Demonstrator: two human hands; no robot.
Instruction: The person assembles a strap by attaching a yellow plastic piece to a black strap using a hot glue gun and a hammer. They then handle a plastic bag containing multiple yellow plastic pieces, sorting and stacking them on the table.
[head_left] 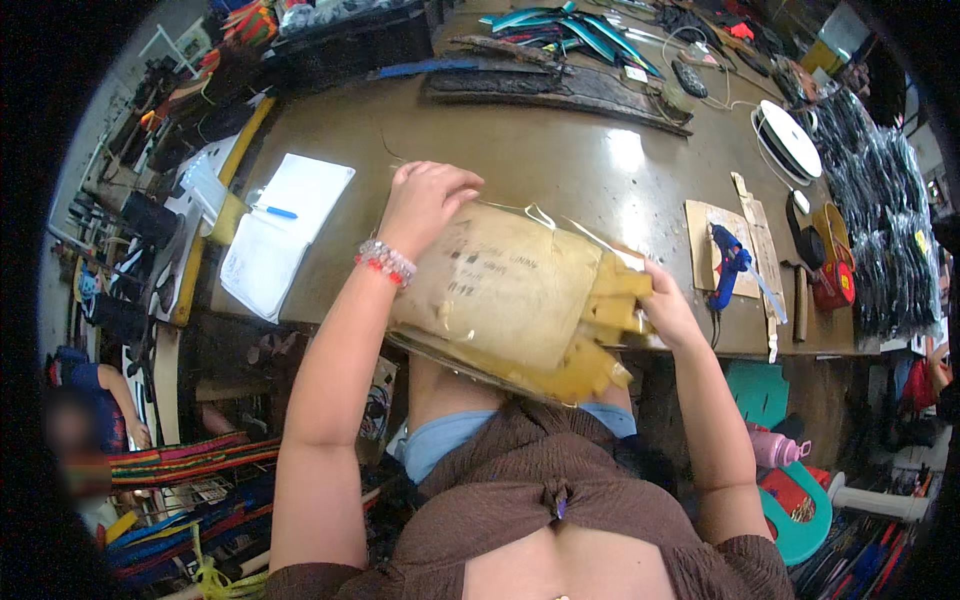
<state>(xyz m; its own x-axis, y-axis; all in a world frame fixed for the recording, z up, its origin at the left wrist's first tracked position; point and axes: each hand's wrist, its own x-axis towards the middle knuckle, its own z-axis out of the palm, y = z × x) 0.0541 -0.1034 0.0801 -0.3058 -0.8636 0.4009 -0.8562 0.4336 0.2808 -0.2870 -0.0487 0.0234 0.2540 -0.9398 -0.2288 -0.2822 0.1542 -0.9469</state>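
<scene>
A worn, yellowed clear plastic envelope (480, 280) with handwriting on its front lies tilted across the near table edge and my lap. Yellow cut-out pattern pieces (615, 305) stick out of its right end, and a pale string (540, 217) runs along its far edge. My left hand (435, 195), with beaded bracelets at the wrist, closes at the envelope's far left corner; its fingertips are partly hidden. At the other end my right hand (668, 308) grips the protruding pattern pieces, slightly blurred.
Left on the table (330, 120) lies an open notebook (290, 220) with a blue pen (275, 212). To the right are a blue glue gun (728, 265), a white spool (788, 140) and black plastic-wrapped stacks (880, 210). A dark board (560, 92) lies farther back. Another person (100, 400) is at far left.
</scene>
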